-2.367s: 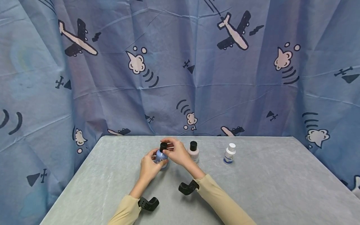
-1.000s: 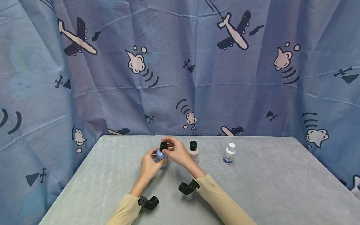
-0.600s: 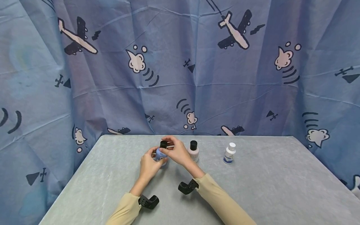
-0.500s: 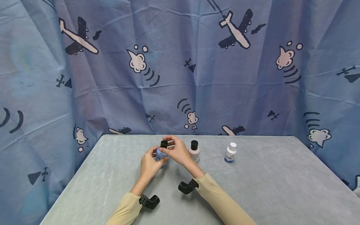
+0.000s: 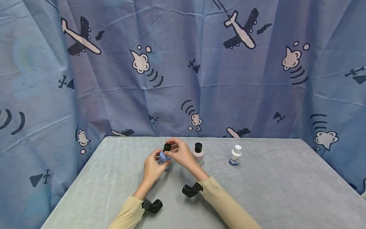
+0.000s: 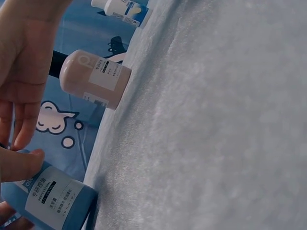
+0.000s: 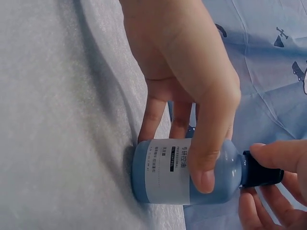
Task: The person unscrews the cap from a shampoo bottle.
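Note:
My left hand (image 5: 152,168) grips the body of a blue pump-less bottle (image 7: 168,172) with a white label, its thumb across the label. The bottle stands upright on the table, its base at the tabletop. From the other side, my right hand (image 5: 182,155) pinches the bottle's black cap (image 7: 261,169) between thumb and fingers. The cap sits on the neck. A pale pink bottle (image 6: 96,76) with a black cap stands just beyond the right hand, partly covered by it in the head view.
A small white bottle (image 5: 235,156) with a white cap and blue label stands farther right. The grey cloth-covered table (image 5: 271,184) ends at the back against a blue curtain (image 5: 171,63) printed with airplanes. Both wrists wear black camera bands.
My right thumb has shifted a little at the base of the cap. Both hands stay on the blue bottle, and the other bottles stand where they were. The head view has drifted slightly.

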`<state>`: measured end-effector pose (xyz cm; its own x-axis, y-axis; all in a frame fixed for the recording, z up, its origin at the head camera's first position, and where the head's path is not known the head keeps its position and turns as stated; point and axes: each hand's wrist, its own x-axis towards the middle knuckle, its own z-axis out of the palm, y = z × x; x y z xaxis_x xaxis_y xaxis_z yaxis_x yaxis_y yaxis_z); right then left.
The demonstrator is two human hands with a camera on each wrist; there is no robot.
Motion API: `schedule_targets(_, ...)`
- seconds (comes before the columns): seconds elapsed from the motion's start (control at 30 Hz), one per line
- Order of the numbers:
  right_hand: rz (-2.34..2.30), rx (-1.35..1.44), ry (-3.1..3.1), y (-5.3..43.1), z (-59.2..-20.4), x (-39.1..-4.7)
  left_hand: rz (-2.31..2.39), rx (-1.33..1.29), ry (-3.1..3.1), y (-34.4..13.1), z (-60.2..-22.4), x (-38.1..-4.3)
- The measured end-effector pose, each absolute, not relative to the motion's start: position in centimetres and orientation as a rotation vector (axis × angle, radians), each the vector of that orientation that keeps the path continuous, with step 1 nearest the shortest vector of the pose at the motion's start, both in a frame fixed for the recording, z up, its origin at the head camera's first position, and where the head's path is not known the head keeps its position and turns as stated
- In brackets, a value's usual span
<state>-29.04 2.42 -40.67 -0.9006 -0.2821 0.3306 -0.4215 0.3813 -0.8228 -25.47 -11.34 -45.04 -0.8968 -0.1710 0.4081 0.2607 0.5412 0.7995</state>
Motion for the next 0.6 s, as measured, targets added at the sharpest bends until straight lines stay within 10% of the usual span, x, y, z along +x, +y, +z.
schedule_targets(0.6,1.679,0.757,-2.484,2.44,-40.69,-28.85,-1.323,-0.053,-2.369,-11.46,-45.03,-25.30)
